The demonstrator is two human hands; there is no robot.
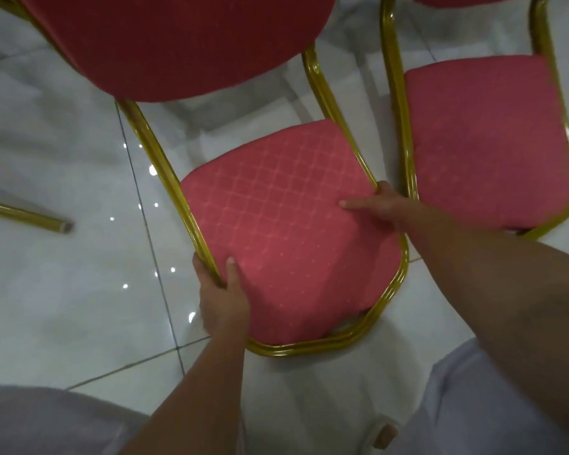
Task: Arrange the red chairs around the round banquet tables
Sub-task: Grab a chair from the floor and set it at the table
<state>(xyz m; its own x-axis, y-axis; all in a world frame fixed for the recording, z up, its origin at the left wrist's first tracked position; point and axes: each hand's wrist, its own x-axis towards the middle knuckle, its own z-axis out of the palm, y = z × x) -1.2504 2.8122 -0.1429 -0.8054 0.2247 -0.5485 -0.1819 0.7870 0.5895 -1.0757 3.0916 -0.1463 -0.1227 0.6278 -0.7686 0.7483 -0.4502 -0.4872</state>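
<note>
Gripping red chair (286, 231) by seat edges, centre frame, backrest toward 12 o'clock. Left hand (222, 300) clamped on gold frame at 7 o'clock of seat, thumb on cushion. Right hand (380, 208) clasps frame at 2 o'clock, finger flat on fabric. Second chair (486, 142) just beside, 2 o'clock. Loose gold leg (27, 216) at 9. No table visible. Step, prob.: positioning this chair. Next: shift w/o bumping neighbour.

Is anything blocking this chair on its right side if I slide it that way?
Yes. A second red chair stands close beside the held chair, their gold frames nearly touching by the right hand. The left hand side has open floor. No table is visible.
</note>
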